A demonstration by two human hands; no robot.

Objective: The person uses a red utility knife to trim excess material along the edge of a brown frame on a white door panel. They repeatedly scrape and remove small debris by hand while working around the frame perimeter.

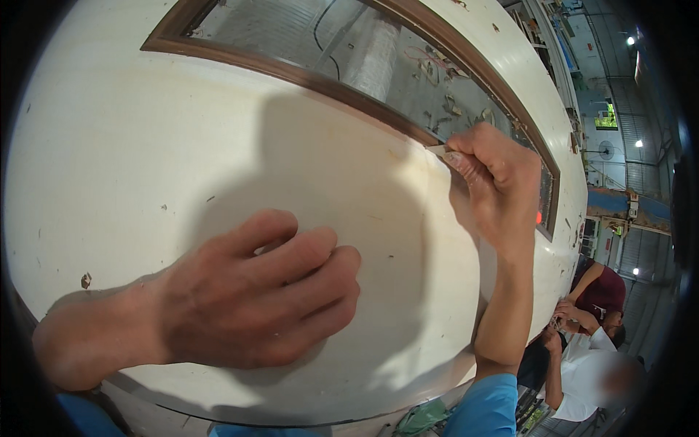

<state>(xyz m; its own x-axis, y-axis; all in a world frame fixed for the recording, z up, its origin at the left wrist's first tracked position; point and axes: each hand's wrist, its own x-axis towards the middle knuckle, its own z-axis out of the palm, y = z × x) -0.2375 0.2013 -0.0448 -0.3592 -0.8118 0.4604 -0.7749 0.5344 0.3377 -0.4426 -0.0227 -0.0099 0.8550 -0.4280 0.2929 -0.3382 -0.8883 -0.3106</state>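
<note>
Seemingly for control, right hand (504, 175) pinches a pale sliver (437, 150) at a brown frame (320, 88); left hand (255, 302) curls over white panel (109, 167), grip hidden.

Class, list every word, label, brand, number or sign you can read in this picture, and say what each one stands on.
There are none that can be read.
Large cream-white smooth panel: specks and flakes, no readable lettering.
Thin pale piece at the bare right hand: no readable lettering.
Blue fabric right sleeve: none visible.
Workshop background at far right: any lettering there is too small and blurred to read.
</note>
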